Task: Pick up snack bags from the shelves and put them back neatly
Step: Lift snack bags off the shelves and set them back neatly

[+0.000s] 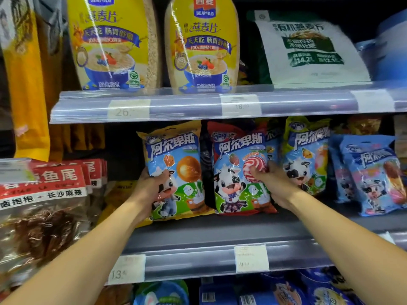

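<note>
While both bags stand upright on the middle shelf point(198, 234), the left hand point(152, 183) closes its grip on the orange-topped lollipop bag's point(176, 168) left edge — and the right hand point(273, 181) clasps the red-topped lollipop bag's point(237, 172) right edge, beside a green-topped bag point(306, 155).

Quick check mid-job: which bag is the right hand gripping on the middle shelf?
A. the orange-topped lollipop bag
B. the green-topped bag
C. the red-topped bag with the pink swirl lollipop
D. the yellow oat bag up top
C: the right hand clasps the right edge of the red-topped bag, thumb on its swirl lollipop.
</note>
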